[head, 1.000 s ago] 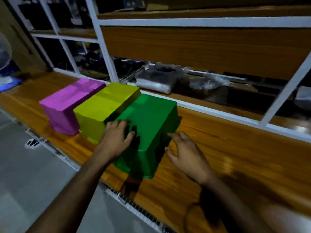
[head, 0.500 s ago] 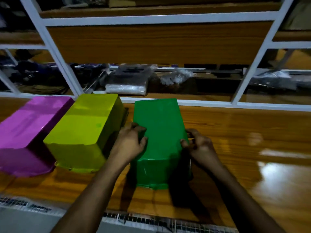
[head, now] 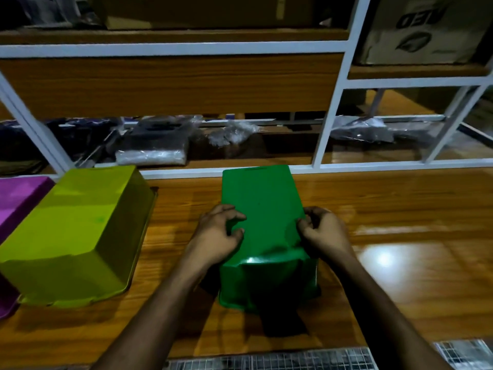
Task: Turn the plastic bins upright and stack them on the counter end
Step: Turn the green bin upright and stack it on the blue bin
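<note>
A green plastic bin (head: 262,209) lies upside down in the middle of the wooden counter (head: 386,209), its flat bottom facing up. My left hand (head: 217,236) grips its left side and my right hand (head: 324,232) grips its right side, fingers curled over the edges. A yellow-green bin (head: 77,233) lies upside down to the left, with a gap of counter between it and the green one. A purple bin (head: 16,196), also upside down, shows partly at the far left edge.
White-framed shelving (head: 330,108) runs along the back of the counter, with plastic-wrapped packages (head: 152,150) on its lower shelf. A cardboard box (head: 424,28) stands on the upper right shelf. Bare glossy counter stretches to the right. Metal mesh (head: 266,361) edges the counter front.
The green bin has moved right, away from the yellow-green bin, with both my hands now gripping its sides. The view has swung right, so the purple bin is mostly out of frame.
</note>
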`<act>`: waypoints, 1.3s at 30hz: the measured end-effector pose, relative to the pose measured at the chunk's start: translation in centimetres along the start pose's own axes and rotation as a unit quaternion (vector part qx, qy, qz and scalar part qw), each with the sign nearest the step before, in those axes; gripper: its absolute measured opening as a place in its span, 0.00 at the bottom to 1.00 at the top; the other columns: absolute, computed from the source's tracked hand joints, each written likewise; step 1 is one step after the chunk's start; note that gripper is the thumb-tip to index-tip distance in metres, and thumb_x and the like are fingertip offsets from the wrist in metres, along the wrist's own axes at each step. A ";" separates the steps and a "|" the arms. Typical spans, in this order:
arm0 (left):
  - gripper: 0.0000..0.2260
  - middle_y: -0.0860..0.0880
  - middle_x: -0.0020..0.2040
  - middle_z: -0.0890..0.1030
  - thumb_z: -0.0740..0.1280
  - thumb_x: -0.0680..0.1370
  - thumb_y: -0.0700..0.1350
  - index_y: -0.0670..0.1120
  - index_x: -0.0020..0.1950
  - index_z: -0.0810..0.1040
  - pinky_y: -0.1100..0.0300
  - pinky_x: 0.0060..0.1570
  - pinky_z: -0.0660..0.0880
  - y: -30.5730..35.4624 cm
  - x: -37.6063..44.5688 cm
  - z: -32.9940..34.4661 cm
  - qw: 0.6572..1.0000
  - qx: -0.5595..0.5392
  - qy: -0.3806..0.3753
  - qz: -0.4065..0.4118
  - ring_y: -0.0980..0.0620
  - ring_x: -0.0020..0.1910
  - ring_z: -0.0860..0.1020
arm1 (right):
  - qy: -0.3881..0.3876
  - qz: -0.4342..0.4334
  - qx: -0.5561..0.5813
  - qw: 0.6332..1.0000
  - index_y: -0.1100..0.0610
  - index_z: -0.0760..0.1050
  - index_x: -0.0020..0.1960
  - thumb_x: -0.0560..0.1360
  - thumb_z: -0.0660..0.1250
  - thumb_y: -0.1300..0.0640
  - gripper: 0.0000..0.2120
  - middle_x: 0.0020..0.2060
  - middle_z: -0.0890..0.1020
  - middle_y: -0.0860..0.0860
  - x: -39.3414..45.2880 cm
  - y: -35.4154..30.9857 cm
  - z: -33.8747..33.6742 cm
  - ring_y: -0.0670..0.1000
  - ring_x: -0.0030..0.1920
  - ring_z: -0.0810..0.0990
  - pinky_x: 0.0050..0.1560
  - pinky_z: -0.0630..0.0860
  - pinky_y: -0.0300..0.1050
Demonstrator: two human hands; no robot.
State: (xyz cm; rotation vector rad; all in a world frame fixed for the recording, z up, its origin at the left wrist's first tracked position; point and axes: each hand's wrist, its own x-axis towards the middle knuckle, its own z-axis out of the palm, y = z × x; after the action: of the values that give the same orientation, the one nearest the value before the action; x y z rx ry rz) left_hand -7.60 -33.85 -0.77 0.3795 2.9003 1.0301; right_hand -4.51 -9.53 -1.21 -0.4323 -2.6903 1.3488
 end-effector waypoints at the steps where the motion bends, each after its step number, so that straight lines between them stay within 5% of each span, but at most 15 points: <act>1: 0.14 0.52 0.66 0.74 0.70 0.74 0.50 0.55 0.60 0.80 0.63 0.62 0.65 0.2 0.1 -0.1 1.000 -0.009 0.005 -0.005 0.50 0.66 0.71 | 0.012 -0.020 -0.027 0.999 0.51 0.80 0.60 0.69 0.64 0.44 0.22 0.48 0.84 0.50 0.0 -0.6 -0.2 0.51 0.44 0.84 0.43 0.82 0.48; 11: 0.35 0.45 0.73 0.72 0.51 0.75 0.72 0.56 0.77 0.62 0.55 0.64 0.68 4.5 1.3 -2.6 0.993 0.028 -0.060 -0.098 0.42 0.71 0.70 | -0.011 -0.195 -0.114 0.974 0.57 0.77 0.68 0.69 0.62 0.41 0.32 0.57 0.80 0.55 -0.6 -7.5 -0.7 0.54 0.57 0.79 0.58 0.72 0.41; 16: 0.43 0.45 0.73 0.72 0.58 0.70 0.74 0.55 0.79 0.53 0.56 0.60 0.69 6.3 1.7 -3.6 0.994 -0.019 -0.043 -0.099 0.42 0.69 0.72 | -0.076 -0.270 -0.039 0.959 0.50 0.80 0.63 0.76 0.64 0.50 0.18 0.58 0.83 0.48 -0.1 -7.9 -0.3 0.45 0.59 0.79 0.59 0.72 0.37; 21: 0.35 0.46 0.70 0.75 0.69 0.73 0.59 0.60 0.77 0.58 0.61 0.56 0.69 5.7 1.6 -3.9 0.995 -0.057 0.007 -0.081 0.43 0.66 0.75 | -0.036 -0.139 -0.018 0.990 0.53 0.74 0.69 0.75 0.70 0.53 0.23 0.64 0.79 0.49 1.8 -5.1 -0.6 0.51 0.64 0.77 0.65 0.72 0.44; 24: 0.35 0.49 0.67 0.77 0.70 0.72 0.58 0.65 0.75 0.58 0.54 0.59 0.75 5.2 1.2 -4.0 0.992 -0.120 0.014 -0.047 0.47 0.59 0.79 | -0.082 -0.022 0.082 0.993 0.56 0.71 0.71 0.75 0.70 0.51 0.26 0.65 0.78 0.51 2.4 -3.4 -0.4 0.54 0.62 0.79 0.62 0.77 0.54; 27: 0.32 0.50 0.61 0.81 0.72 0.69 0.57 0.67 0.71 0.65 0.50 0.55 0.79 4.4 1.1 -3.9 0.986 -0.163 0.034 -0.027 0.52 0.52 0.82 | -0.056 -0.007 0.173 0.983 0.61 0.71 0.71 0.75 0.72 0.61 0.26 0.65 0.78 0.55 2.5 -3.1 -0.4 0.52 0.62 0.78 0.61 0.78 0.50; 31: 0.21 0.54 0.58 0.84 0.73 0.64 0.60 0.66 0.57 0.80 0.46 0.59 0.78 3.1 1.4 -3.3 0.978 -0.201 0.050 -0.013 0.53 0.57 0.82 | -0.059 0.002 0.316 0.947 0.63 0.70 0.69 0.74 0.70 0.69 0.25 0.59 0.81 0.55 2.4 -4.2 -1.0 0.47 0.49 0.83 0.43 0.81 0.37; 36: 0.15 0.51 0.53 0.85 0.78 0.66 0.45 0.59 0.49 0.83 0.43 0.57 0.79 2.1 1.4 -2.3 0.971 -0.233 0.027 -0.053 0.51 0.54 0.83 | -0.069 -0.004 0.353 0.933 0.61 0.69 0.67 0.72 0.70 0.72 0.25 0.55 0.84 0.57 2.8 -5.0 -1.4 0.52 0.50 0.85 0.43 0.83 0.46; 39: 0.16 0.53 0.55 0.84 0.78 0.68 0.43 0.58 0.53 0.82 0.45 0.60 0.77 1.9 1.4 -1.9 0.981 -0.185 0.011 -0.061 0.52 0.56 0.81 | -0.069 0.009 0.365 0.928 0.62 0.66 0.68 0.72 0.70 0.73 0.27 0.57 0.83 0.56 2.9 -5.2 -1.0 0.54 0.52 0.84 0.45 0.83 0.45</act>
State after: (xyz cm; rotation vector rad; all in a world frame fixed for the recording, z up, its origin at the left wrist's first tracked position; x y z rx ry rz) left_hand -8.77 -33.28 1.92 0.1678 2.6245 1.5174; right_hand -8.12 -10.80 3.43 -0.2784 -2.0320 2.2892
